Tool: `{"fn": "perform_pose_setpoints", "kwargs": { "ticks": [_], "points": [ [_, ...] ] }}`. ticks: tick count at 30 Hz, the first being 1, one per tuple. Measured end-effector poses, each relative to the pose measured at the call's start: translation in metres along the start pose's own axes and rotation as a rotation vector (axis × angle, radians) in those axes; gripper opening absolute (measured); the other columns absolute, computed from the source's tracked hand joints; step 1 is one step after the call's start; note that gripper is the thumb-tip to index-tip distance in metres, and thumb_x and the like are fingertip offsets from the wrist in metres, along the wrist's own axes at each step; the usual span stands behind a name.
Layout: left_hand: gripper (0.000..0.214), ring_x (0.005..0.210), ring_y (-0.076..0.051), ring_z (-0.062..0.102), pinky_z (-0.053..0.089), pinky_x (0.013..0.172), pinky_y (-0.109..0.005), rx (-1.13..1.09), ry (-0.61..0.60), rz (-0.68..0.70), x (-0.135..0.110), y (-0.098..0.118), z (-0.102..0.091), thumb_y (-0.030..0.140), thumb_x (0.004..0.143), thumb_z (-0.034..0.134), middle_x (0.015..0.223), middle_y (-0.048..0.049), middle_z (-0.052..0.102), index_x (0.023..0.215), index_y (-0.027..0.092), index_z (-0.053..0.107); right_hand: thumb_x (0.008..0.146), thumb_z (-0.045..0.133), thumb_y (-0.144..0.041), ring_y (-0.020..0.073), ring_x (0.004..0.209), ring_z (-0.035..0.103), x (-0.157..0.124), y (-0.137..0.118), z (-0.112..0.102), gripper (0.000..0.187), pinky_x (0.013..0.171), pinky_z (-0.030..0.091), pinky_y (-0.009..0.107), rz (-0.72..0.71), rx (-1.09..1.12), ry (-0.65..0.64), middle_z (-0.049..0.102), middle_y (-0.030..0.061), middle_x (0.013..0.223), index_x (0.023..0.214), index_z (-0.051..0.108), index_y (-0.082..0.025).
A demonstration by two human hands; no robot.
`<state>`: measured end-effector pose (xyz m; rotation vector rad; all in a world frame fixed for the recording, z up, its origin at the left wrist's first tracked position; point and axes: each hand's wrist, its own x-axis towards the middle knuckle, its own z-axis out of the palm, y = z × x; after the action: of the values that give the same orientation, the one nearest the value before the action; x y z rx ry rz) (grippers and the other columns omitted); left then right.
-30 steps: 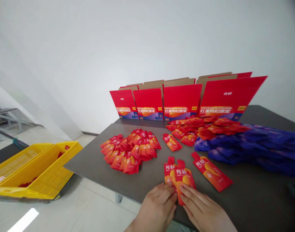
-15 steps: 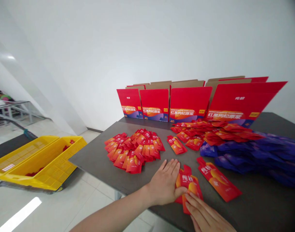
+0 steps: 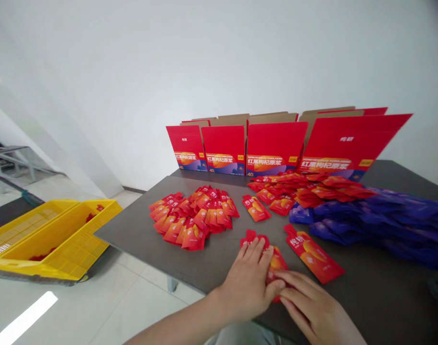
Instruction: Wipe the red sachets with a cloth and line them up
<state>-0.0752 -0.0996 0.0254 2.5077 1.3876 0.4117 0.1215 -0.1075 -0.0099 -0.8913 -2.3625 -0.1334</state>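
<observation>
A small overlapping set of red pouches (image 3: 278,261), with white lettering and orange fruit printed on them, lies at the near edge of the table under both hands. My left hand (image 3: 249,282) rests flat across their upper left side, fingers stretched. From the lower right, my right hand (image 3: 314,304) closes its fingertips on their lower end, close to my left thumb. My hands hide much of these pouches. Just right of them lies a single red pouch (image 3: 314,254). Another single pouch (image 3: 255,208) lies farther back.
Fanned red pouches (image 3: 195,215) lie on the dark table (image 3: 132,225) to the left. Piles of red pouches (image 3: 312,188) and blue pouches (image 3: 376,225) spread at right. Open red cartons (image 3: 224,148) line the back by the wall. A yellow crate (image 3: 75,249) stands left, below table height.
The pouches under my hands have slid left, away from the single pouch at right. My left hand now covers more of them. The whole view has shifted slightly.
</observation>
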Motion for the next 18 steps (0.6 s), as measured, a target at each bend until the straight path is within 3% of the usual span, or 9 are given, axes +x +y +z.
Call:
{"fn": "perform_pose_setpoints", "kwargs": {
  "ticks": [3, 6, 10, 14, 18],
  "points": [
    [0.082, 0.142, -0.032, 0.016, 0.022, 0.113, -0.051, 0.029, 0.011, 0.013, -0.001, -0.002, 0.009, 0.066, 0.086, 0.041, 0.153, -0.0186, 0.019, 0.147, 0.013, 0.026, 0.089, 0.047, -0.031, 0.0220, 0.118, 0.055, -0.012, 0.025, -0.001, 0.038, 0.093, 0.050, 0.038, 0.137, -0.154, 0.022, 0.058, 0.0087, 0.130, 0.124, 0.055, -0.021],
    [0.085, 0.142, -0.031, 0.017, 0.022, 0.113, -0.050, 0.066, 0.003, 0.033, 0.000, -0.007, 0.011, 0.068, 0.083, 0.045, 0.153, -0.0178, 0.020, 0.146, 0.014, 0.027, 0.088, 0.044, -0.045, 0.0305, 0.122, 0.050, -0.023, 0.041, 0.001, 0.055, 0.094, 0.047, 0.049, 0.293, -0.260, 0.012, 0.050, 0.0173, 0.137, 0.133, 0.046, -0.013],
    [0.078, 0.141, -0.029, 0.021, 0.020, 0.114, -0.049, 0.087, -0.025, 0.052, 0.000, -0.017, 0.001, 0.059, 0.082, 0.053, 0.153, -0.0138, 0.025, 0.145, 0.019, 0.031, 0.088, 0.045, -0.047, 0.0268, 0.109, 0.060, -0.030, 0.043, 0.001, 0.052, 0.089, 0.051, 0.044, 0.304, -0.240, -0.034, 0.060, 0.0157, 0.124, 0.127, 0.050, -0.013],
    [0.069, 0.141, -0.027, 0.024, 0.020, 0.114, -0.048, 0.092, -0.039, 0.052, -0.004, -0.032, -0.014, 0.049, 0.082, 0.057, 0.152, -0.0117, 0.027, 0.142, 0.021, 0.036, 0.088, 0.046, -0.038, 0.0228, 0.109, 0.060, -0.036, 0.043, -0.003, 0.045, 0.087, 0.052, 0.037, 0.231, -0.205, -0.032, 0.062, 0.0109, 0.122, 0.127, 0.051, -0.017],
    [0.081, 0.141, -0.032, 0.020, 0.022, 0.112, -0.053, 0.083, -0.002, -0.010, -0.002, -0.028, -0.015, 0.067, 0.076, 0.056, 0.152, -0.0168, 0.025, 0.138, 0.015, 0.041, 0.089, 0.045, -0.031, 0.0201, 0.106, 0.061, -0.034, 0.043, -0.006, 0.041, 0.086, 0.053, 0.033, 0.218, -0.167, -0.003, 0.064, 0.0084, 0.118, 0.128, 0.051, -0.018]
  ]
}}
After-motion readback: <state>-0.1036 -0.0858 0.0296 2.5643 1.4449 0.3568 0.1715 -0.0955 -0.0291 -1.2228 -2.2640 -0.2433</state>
